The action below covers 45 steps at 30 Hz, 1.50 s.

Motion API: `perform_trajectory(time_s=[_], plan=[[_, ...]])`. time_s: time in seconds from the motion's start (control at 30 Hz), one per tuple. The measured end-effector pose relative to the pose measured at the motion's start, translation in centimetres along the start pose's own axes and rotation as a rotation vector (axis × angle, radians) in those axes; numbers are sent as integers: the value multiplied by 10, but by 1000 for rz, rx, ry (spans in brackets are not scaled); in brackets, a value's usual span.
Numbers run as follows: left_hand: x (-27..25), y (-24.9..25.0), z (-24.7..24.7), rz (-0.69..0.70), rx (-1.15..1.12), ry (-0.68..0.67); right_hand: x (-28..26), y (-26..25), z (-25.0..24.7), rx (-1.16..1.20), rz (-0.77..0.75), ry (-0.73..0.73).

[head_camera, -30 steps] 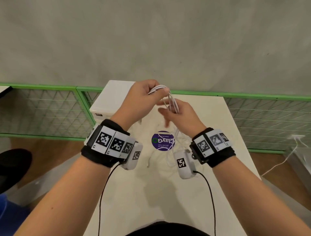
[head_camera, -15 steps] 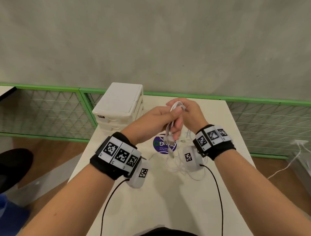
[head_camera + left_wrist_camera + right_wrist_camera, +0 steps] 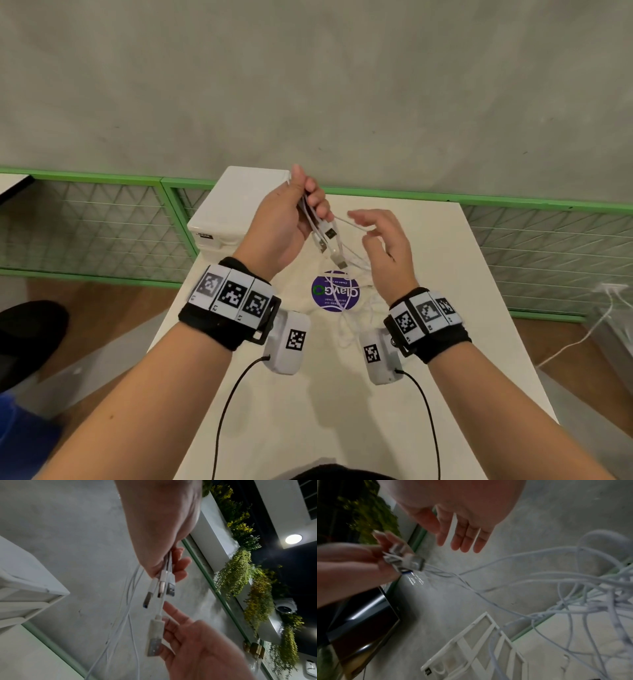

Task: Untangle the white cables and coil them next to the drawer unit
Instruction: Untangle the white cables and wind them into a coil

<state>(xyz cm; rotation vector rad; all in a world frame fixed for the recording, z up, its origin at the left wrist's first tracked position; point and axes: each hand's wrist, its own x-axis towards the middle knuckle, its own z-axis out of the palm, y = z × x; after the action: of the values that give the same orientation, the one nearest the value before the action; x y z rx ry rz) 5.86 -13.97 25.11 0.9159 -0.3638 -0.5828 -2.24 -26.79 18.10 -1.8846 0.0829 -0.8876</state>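
1. The drawer unit (image 3: 236, 209) stands at the desk's (image 3: 479, 308) far left corner, just behind the left hand (image 3: 277, 226).
2. The left hand is raised above the desk, fingers curled round a bundle of cables (image 3: 356, 263); their plugs (image 3: 329, 240) hang below it.
3. The strands run down and to the right into a tangle on the desk.
4. The right hand (image 3: 387, 246) is loosely open beside the plugs, holding nothing, and nearer the tangle.
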Motion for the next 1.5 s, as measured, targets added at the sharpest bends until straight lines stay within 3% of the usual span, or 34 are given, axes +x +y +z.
perform_trajectory(time_s=[0.2,0.33,0.47,0.73,1.03,1.13,1.23,1.5], plan=[[7,-2,-8,11,-87,111,-3,4,11,-172,120,-399],[6,-9,-13,-4,-70,154,4,1,15,-93,262,-250],[4,-10,-18,-14,-111,224,8,-13,17,113,405,-242],[3,-9,-25,17,-114,307,9,-20,19,225,414,-195],[2,-25,-25,128,15,428,4,-20,33,170,478,-247],[2,-25,-28,119,-5,448,4,-15,31,177,513,-177],[-1,-29,-31,107,65,426,5,-10,26,187,513,-123],[-7,-33,-18,59,125,335,1,-19,33,242,472,-224]])
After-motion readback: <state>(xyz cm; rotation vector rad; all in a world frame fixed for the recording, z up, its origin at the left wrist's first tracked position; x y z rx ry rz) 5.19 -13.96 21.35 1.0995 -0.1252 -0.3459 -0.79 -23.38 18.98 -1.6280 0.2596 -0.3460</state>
